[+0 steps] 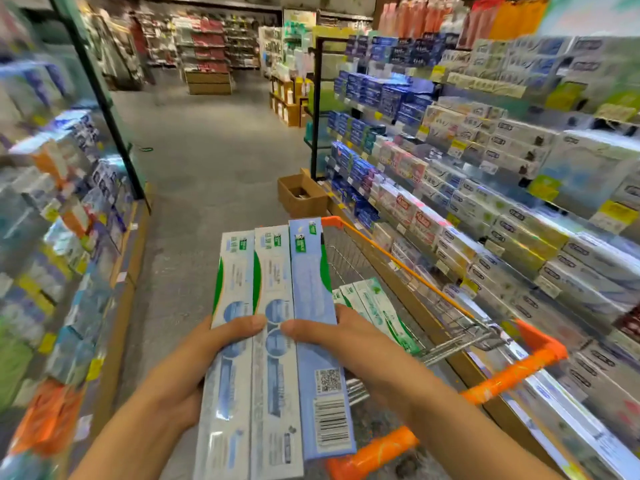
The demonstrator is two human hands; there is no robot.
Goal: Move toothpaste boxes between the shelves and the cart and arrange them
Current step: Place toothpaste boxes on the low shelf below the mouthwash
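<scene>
Here both hands, left hand [207,355] and right hand [346,344], grip three toothpaste boxes [273,341] side by side, held flat so none slips, beside the cart [512,372].

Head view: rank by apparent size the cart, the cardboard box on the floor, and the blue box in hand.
1. Cart, though partly hidden.
2. Blue box, enlarged by nearness to the camera.
3. Cardboard box, farther off, so its true size against the blue box is unsure.

Open aisle floor [207,150] runs ahead; a cardboard box [302,195] and cart [415,289] crowd the right-hand shelves [502,202].
</scene>
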